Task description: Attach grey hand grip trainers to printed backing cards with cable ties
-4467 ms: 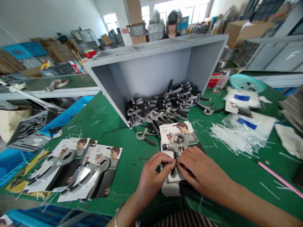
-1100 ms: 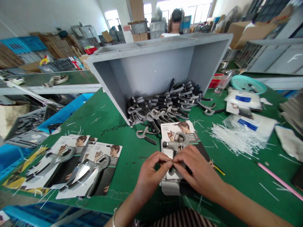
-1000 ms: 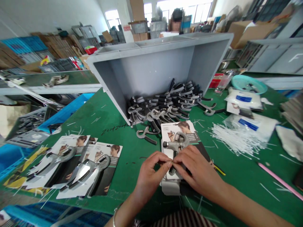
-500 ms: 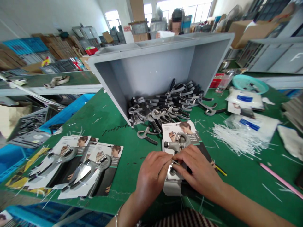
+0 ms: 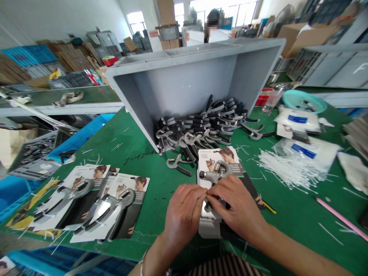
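A grey hand gripper (image 5: pixel 214 175) lies on a printed backing card (image 5: pixel 220 161), on top of a stack of such cards at the near edge of the green table (image 5: pixel 138 142). My left hand (image 5: pixel 184 214) and my right hand (image 5: pixel 238 209) meet over the gripper's lower handle, fingers curled and pinched together there. What the fingertips pinch is too small to make out. The lower half of the card is hidden under my hands.
A grey bin (image 5: pixel 189 80) lies tipped on its side with a heap of hand grippers (image 5: pixel 201 128) spilling out. Finished carded grippers (image 5: pixel 94 203) lie at left. White cable ties (image 5: pixel 284 166), plastic bags (image 5: pixel 299 122), a teal bowl (image 5: pixel 303 101) and a pink stick (image 5: pixel 340 218) sit right. A person stands behind the bin.
My hands have slid slightly down and closer over the gripper's handle, covering more of the card. The person behind the bin now holds up white sheets.
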`<action>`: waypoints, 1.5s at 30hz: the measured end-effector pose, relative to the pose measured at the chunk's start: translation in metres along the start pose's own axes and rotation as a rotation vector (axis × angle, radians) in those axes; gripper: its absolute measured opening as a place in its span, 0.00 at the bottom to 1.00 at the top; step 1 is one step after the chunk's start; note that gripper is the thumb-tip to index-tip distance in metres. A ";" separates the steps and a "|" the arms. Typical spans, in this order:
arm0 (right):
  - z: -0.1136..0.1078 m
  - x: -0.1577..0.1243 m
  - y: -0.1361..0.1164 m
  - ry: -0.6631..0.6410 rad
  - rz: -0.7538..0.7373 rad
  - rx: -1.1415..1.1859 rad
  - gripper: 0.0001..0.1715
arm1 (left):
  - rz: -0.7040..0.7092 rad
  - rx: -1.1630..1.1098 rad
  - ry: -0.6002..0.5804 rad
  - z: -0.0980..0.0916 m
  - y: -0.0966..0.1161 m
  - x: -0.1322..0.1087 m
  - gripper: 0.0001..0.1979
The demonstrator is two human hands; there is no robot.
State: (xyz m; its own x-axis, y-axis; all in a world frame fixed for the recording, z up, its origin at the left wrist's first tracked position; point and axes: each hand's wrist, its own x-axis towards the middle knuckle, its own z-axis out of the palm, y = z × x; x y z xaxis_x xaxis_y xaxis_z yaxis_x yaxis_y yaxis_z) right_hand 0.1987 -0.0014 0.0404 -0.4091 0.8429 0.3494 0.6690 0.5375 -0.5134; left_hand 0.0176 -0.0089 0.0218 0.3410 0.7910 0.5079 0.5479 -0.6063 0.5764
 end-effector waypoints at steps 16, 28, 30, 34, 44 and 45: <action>0.002 -0.028 0.013 -0.013 -0.026 -0.115 0.21 | -0.357 -0.192 0.076 0.002 0.004 0.001 0.07; 0.016 -0.021 0.012 0.038 0.010 -0.084 0.31 | 0.044 0.156 0.077 -0.003 0.004 0.016 0.07; 0.018 -0.020 0.010 0.036 0.022 -0.035 0.30 | 0.032 0.203 0.131 -0.006 0.007 0.020 0.06; 0.016 -0.019 0.012 0.116 0.058 0.128 0.30 | 0.044 0.137 -0.010 0.013 0.025 0.007 0.07; 0.008 -0.020 0.015 0.252 0.214 0.393 0.24 | 0.064 0.005 0.008 0.028 0.025 -0.018 0.10; 0.009 -0.021 0.015 0.253 0.206 0.394 0.23 | 0.085 0.010 -0.017 0.030 0.025 -0.019 0.10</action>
State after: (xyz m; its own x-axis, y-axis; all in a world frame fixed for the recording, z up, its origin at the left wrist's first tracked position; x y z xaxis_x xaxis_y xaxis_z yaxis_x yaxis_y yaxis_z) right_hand 0.2111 -0.0106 0.0184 -0.0980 0.9264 0.3636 0.4151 0.3701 -0.8311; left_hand 0.0473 -0.0369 0.0074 0.3995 0.7380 0.5439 0.5236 -0.6707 0.5254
